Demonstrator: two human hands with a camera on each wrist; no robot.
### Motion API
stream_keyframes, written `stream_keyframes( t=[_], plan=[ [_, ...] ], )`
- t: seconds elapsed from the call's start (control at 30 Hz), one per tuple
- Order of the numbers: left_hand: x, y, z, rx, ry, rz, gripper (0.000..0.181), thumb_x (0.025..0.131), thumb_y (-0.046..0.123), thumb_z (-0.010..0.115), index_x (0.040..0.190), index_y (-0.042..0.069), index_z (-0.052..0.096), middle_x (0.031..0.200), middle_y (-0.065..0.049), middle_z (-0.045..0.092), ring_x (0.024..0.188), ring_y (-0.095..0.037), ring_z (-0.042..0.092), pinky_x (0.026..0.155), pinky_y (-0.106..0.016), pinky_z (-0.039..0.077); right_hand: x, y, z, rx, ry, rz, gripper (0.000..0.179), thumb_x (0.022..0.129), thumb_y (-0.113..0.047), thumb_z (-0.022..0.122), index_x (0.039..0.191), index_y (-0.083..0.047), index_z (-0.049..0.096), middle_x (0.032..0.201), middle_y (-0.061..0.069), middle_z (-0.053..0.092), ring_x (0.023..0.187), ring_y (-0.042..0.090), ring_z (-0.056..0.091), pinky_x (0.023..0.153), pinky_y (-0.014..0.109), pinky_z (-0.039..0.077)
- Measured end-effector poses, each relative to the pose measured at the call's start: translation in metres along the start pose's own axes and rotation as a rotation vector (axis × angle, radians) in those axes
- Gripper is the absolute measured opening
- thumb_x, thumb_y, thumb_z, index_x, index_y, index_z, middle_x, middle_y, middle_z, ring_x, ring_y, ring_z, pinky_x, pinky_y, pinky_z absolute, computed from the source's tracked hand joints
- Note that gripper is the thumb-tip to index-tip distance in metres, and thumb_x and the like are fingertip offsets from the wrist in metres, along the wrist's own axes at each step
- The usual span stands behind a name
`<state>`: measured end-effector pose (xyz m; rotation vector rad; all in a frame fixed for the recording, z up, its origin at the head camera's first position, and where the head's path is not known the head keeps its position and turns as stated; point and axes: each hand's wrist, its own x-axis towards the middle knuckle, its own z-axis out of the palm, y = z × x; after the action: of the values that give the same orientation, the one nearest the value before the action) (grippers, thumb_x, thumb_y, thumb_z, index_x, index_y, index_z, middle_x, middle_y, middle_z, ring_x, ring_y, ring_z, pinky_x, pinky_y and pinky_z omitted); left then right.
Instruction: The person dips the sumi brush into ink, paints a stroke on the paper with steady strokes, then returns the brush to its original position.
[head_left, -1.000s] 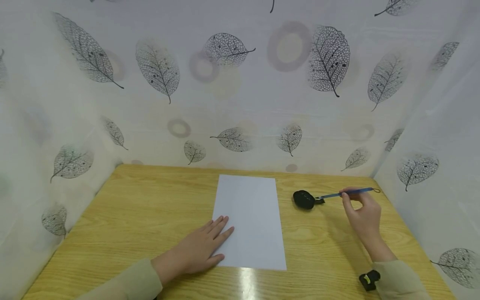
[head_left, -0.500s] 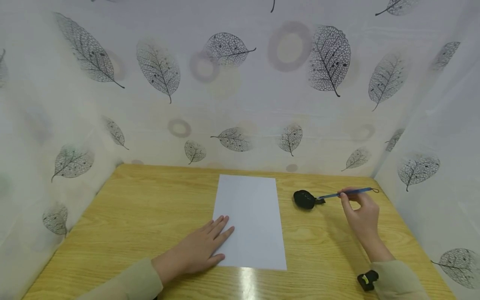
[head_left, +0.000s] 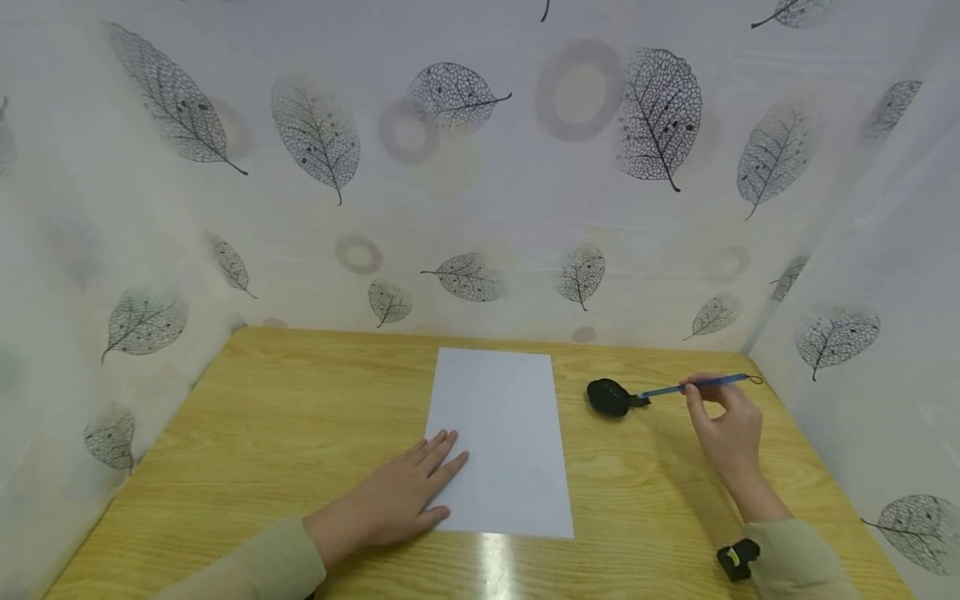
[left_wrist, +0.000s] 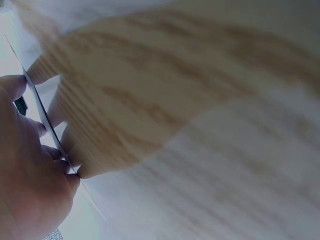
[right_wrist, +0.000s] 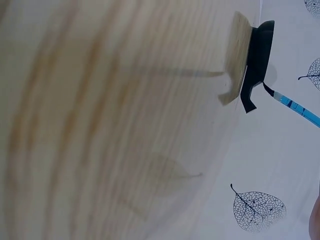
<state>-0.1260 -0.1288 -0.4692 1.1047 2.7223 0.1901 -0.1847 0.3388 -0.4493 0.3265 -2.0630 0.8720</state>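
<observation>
Head view showed the right hand (head_left: 726, 429) pinching a thin blue brush (head_left: 693, 386) near its rear end, thumb and fingers curled round the handle. The brush lay almost level, its long axis running left to right across the hand, the dark tip pointing left and meeting the spout side of a small black ink dish (head_left: 609, 397). That dish sat just left of the right hand and slightly beyond it, near the right edge of a white sheet of paper (head_left: 504, 450) but apart from it. The right wrist view caught the dish (right_wrist: 257, 62) edge-on, with the brush tip (right_wrist: 292, 105) touching its lip. The left hand (head_left: 401, 496) lay flat, fingers straight and together, pressing the near-left corner of the paper onto the wooden table (head_left: 285, 417). Its wrist view showed only blurred fingers (left_wrist: 30, 165) at the paper's edge. The paper's long axis ran away from the person, between the two hands. The right hand was much the nearer to the dish; the paper lay to the left of the brush tip, past the dish.
</observation>
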Motion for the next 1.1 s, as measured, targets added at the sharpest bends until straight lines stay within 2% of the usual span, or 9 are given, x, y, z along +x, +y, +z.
stream_keyframes(
  t=[0.07, 0.13, 0.23, 0.4, 0.7, 1.1],
  plan=[
    [0.0, 0.0, -0.0003, 0.002, 0.001, 0.001, 0.073, 0.11, 0.047, 0.05, 0.169, 0.012, 0.028, 0.178, -0.017, 0.02, 0.165, -0.033, 0.024, 0.133, -0.05, 0.03, 0.0008, 0.0004, -0.0016, -0.006, -0.003, 0.006, 0.015, 0.087, 0.015, 0.071, 0.102, 0.012, 0.073, 0.093, -0.015, 0.075, 0.089, -0.032, 0.054, 0.081, -0.003, 0.045],
    [0.0001, 0.0, -0.0006, 0.006, 0.002, 0.001, 0.073, 0.11, 0.047, 0.05, 0.169, 0.012, 0.028, 0.177, -0.017, 0.021, 0.165, -0.034, 0.024, 0.133, -0.05, 0.03, 0.0017, 0.001, -0.0026, -0.009, -0.005, 0.015, 0.014, 0.088, 0.014, 0.07, 0.101, 0.012, 0.072, 0.1, -0.034, 0.065, 0.089, -0.033, 0.053, 0.081, -0.003, 0.045],
    [0.0, 0.0007, -0.0018, 0.009, 0.001, 0.001, 0.072, 0.11, 0.047, 0.051, 0.169, 0.012, 0.028, 0.177, -0.018, 0.021, 0.164, -0.034, 0.024, 0.133, -0.05, 0.03, 0.0029, 0.002, -0.0031, 0.002, -0.004, 0.017, 0.012, 0.089, 0.013, 0.069, 0.101, 0.013, 0.071, 0.104, -0.044, 0.058, 0.089, -0.033, 0.053, 0.081, -0.004, 0.044],
    [-0.0003, 0.0016, -0.0032, 0.0, -0.004, -0.002, 0.072, 0.11, 0.046, 0.05, 0.169, 0.012, 0.028, 0.178, -0.017, 0.02, 0.165, -0.033, 0.024, 0.133, -0.05, 0.03, 0.0035, 0.0022, -0.0017, 0.028, 0.005, 0.012, 0.011, 0.088, 0.015, 0.069, 0.1, 0.015, 0.07, 0.103, -0.045, 0.06, 0.088, -0.031, 0.055, 0.08, -0.004, 0.045],
    [0.001, 0.0007, 0.0014, 0.014, -0.007, -0.007, 0.072, 0.11, 0.047, 0.05, 0.169, 0.013, 0.028, 0.178, -0.017, 0.02, 0.165, -0.033, 0.023, 0.133, -0.049, 0.029, 0.0006, 0.0007, 0.0011, 0.074, -0.018, 0.005, 0.011, 0.088, 0.017, 0.068, 0.099, 0.015, 0.069, 0.103, -0.036, 0.062, 0.088, -0.028, 0.058, 0.082, -0.004, 0.047],
    [-0.0004, -0.0004, 0.0009, 0.025, 0.016, 0.01, 0.072, 0.11, 0.047, 0.049, 0.169, 0.012, 0.029, 0.177, -0.018, 0.021, 0.164, -0.034, 0.025, 0.133, -0.049, 0.03, 0.0006, 0.0017, -0.0029, -0.002, -0.013, 0.004, 0.012, 0.088, 0.014, 0.069, 0.1, 0.013, 0.071, 0.104, -0.038, 0.058, 0.089, -0.033, 0.053, 0.081, -0.005, 0.044]
  ],
)
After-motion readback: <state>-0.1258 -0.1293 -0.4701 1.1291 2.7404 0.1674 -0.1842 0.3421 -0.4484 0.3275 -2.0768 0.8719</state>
